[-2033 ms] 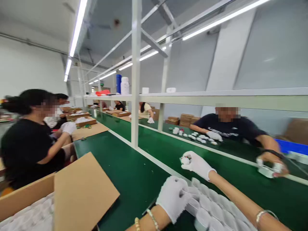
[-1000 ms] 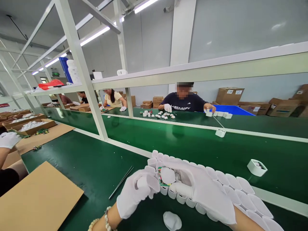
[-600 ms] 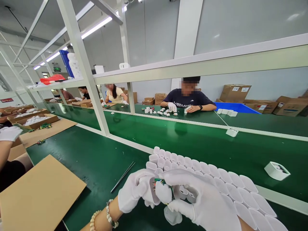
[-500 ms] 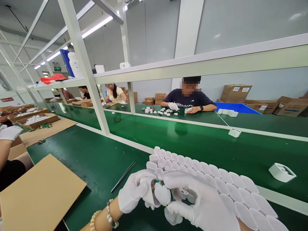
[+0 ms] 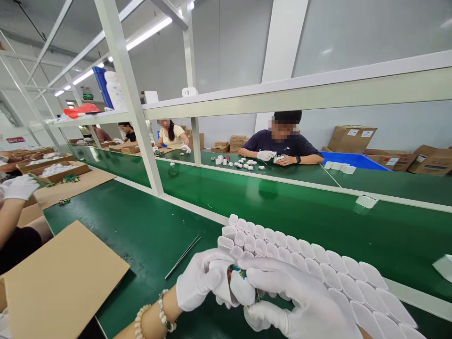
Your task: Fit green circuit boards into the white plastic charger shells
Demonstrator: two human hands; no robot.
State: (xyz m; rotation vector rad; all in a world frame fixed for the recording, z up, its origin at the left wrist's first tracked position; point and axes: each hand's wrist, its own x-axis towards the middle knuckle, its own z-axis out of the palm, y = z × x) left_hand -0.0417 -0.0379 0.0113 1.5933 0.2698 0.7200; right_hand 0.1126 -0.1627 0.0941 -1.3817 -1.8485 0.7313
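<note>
**Gloved hands close on a small white shell at the green bench**

While both hands meet low in the view, the thing between them is a small white plastic shell [image 5: 221,281], open at one end, with a green circuit piece [image 5: 237,273] showing at its mouth, partly covered by fingers. It is held just above the green table [image 5: 141,235], at the near edge of a block of empty white shells [image 5: 310,263] standing in rows, mouths up.

The left hand [image 5: 199,285], in a white glove, is curled about the shell, fingers wrapped closely round its body; a bead bracelet [image 5: 155,315] sits at that wrist. The right hand [image 5: 296,301], also gloved, is closed down narrowly at the shell's open end, thumb and forefinger pinched against the circuit piece and a rounded white part [image 5: 243,292] there. How far the piece sits inside cannot be told.

Thin metal tweezers [image 5: 182,256] lie on the table just left of the hands, apart from them. A flat sheet of cardboard [image 5: 63,278] lies further left. Across the table a seated person [image 5: 282,146] handles small white parts, and another person's gloved hand [image 5: 21,187] shows at the left edge.
</note>
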